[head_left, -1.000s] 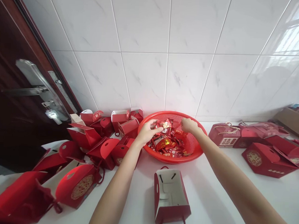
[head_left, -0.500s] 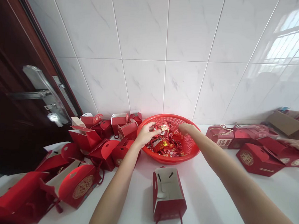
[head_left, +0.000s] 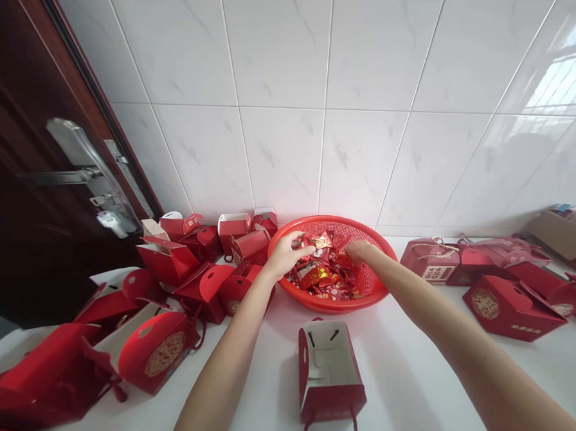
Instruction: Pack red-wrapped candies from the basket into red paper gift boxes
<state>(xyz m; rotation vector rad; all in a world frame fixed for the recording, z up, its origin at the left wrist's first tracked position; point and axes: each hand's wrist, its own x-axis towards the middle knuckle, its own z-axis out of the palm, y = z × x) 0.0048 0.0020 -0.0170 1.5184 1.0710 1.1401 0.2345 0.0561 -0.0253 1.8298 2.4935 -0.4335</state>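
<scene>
A red plastic basket point(head_left: 307, 304) with mesh sides stands against the wall, part filled with red-wrapped candies point(head_left: 335, 289). At its left side, my left hand point(head_left: 286, 255) has its thumb and fingers closed around a shiny wrapped candy point(head_left: 322, 241), just above the pile. My right hand point(head_left: 358, 251) reaches down inside the basket's right half; its fingers curl downward, and their tips and anything in them are hidden. In front of the basket stands an open red gift box point(head_left: 332, 401) with a pale inside and a rope handle. No candy shows in it.
Several open red boxes point(head_left: 158, 347) crowd the left side of the white table point(head_left: 399, 388). On the right are more red boxes point(head_left: 512, 307), with a brown carton point(head_left: 557, 236) behind them. A tiled wall point(head_left: 281, 157) closes off the back, and a dark door point(head_left: 21, 227) stands at left.
The view has shifted slightly, and another person's hand at the right edge is out of sight. Both my hands remain in the basket, nearly unmoved.
</scene>
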